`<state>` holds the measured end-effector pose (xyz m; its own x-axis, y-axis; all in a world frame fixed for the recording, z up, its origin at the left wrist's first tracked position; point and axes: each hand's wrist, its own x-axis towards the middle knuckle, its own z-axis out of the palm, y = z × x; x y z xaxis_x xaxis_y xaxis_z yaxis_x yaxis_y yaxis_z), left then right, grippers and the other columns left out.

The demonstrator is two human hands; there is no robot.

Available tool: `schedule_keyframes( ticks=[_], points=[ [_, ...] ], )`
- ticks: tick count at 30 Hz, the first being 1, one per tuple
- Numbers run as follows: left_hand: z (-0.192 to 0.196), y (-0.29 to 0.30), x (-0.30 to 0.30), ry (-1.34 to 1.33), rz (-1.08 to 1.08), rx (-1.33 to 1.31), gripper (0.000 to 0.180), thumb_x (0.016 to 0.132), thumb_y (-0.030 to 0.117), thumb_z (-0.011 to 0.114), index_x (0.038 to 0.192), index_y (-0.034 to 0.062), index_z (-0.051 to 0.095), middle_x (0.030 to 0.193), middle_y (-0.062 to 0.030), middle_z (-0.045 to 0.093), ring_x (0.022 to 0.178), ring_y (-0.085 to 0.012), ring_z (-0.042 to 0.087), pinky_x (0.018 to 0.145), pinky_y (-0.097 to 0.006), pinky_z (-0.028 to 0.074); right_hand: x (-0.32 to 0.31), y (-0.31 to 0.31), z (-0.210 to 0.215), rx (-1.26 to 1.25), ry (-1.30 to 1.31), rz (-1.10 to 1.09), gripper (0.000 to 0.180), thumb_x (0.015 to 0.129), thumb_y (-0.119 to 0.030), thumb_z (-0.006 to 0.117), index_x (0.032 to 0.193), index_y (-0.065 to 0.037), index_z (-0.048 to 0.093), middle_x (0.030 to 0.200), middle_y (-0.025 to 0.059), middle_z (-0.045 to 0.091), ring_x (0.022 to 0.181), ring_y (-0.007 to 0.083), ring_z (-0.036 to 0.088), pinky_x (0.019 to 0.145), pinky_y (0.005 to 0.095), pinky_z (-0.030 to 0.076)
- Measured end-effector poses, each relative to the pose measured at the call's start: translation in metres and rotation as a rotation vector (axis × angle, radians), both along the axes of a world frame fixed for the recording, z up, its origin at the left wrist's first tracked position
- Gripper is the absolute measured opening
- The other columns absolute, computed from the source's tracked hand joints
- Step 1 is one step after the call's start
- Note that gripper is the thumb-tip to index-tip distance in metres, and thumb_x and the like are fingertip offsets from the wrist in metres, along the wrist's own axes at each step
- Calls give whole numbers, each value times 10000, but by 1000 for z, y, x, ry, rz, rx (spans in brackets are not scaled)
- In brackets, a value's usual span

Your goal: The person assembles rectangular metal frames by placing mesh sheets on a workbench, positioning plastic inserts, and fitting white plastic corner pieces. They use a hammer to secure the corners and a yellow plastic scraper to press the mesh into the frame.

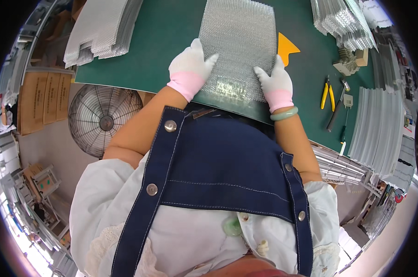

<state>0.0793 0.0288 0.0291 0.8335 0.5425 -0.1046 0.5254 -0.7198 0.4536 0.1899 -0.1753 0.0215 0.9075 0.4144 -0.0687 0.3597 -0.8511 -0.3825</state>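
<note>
A silvery honeycomb-patterned metal sheet [239, 51] lies on the green tabletop in front of me, its near end close to the table's front edge. Both my hands wear white gloves with pink cuffs. At the sheet's left edge, my left hand [190, 64] has its thumb over the top face and its fingers along the side. My right hand [277, 83] grips the right edge in the same way, thumb inward. The undersides of the fingers are hidden. Just beyond the right hand, a yellow flat scraper [287, 47] lies beside the sheet.
Similar sheets are stacked at the left [96, 32] and far right [343, 21]. Yellow-handled pliers [327, 94], a hammer [336, 111] and a screwdriver [345, 122] lie on the right. Upright silvery strips [375, 127] line the right side. A floor fan [106, 122] stands left, near cardboard boxes [45, 99].
</note>
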Motion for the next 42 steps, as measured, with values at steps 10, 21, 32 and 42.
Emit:
schedule_keyframes(
  ticks=[10, 21, 32, 42],
  points=[
    [-10, 17, -3, -125, -16, -109, 655, 911, 398, 620, 1348, -70, 482, 1097, -285, 666, 1038, -398, 654, 915, -449, 512, 4, -10, -4, 97, 100, 17, 825, 863, -473, 678, 1403, 98, 425, 1053, 271, 667, 979, 386, 658, 868, 423, 509],
    [-14, 11, -3, -56, -89, -33, 479, 916, 333, 637, 1170, -56, 520, 1014, -270, 666, 960, -427, 652, 844, -458, 535, 5, -8, -9, -8, -26, 108, 888, 840, -501, 697, 1438, 67, 367, 1076, 262, 658, 1004, 393, 652, 855, 437, 522],
    [3, 3, -2, 95, 67, 204, 521, 893, 447, 660, 1071, -30, 545, 1002, -239, 646, 958, -375, 658, 828, -433, 551, -13, 7, 16, -252, 27, -44, 664, 857, -569, 662, 1139, 9, 498, 1015, 211, 668, 926, 391, 680, 783, 466, 556],
    [8, 22, 1, 132, -55, -23, 564, 845, 436, 717, 1132, -32, 587, 1086, -234, 644, 997, -370, 642, 875, -434, 531, -9, -11, -7, -23, -116, 167, 651, 806, -585, 706, 1051, -4, 544, 1078, 210, 640, 942, 381, 665, 782, 458, 552]
  ],
)
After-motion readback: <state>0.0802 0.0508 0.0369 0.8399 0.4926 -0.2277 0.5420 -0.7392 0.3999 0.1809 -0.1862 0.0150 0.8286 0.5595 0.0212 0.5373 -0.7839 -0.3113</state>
